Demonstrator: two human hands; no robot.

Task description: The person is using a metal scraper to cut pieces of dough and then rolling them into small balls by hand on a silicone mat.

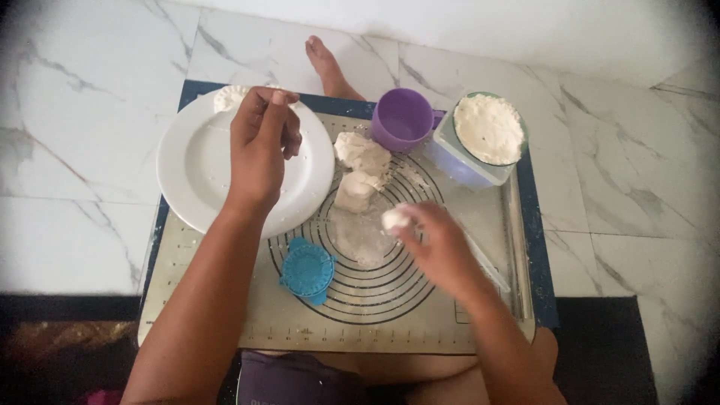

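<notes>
My left hand [261, 146] hovers over a white plate [196, 174], fingers curled loosely, with nothing visibly in them. A pale folded dough piece [229, 96] rests at the plate's far rim, just beyond my fingertips. My right hand [435, 241] holds a small white lump of dough [394, 218] at its fingertips, above a grey baking mat [420, 315] printed with black circles. Two larger dough chunks [361, 154] [354, 189] sit on the mat between my hands. A thin flattened dough round [361, 238] lies just left of my right hand.
A blue round dumpling press [307, 270] lies on the mat near my left forearm. A purple cup [403, 118] and a clear tub of white filling [487, 131] stand at the mat's far right. A bare foot [328, 66] rests on the marble floor beyond.
</notes>
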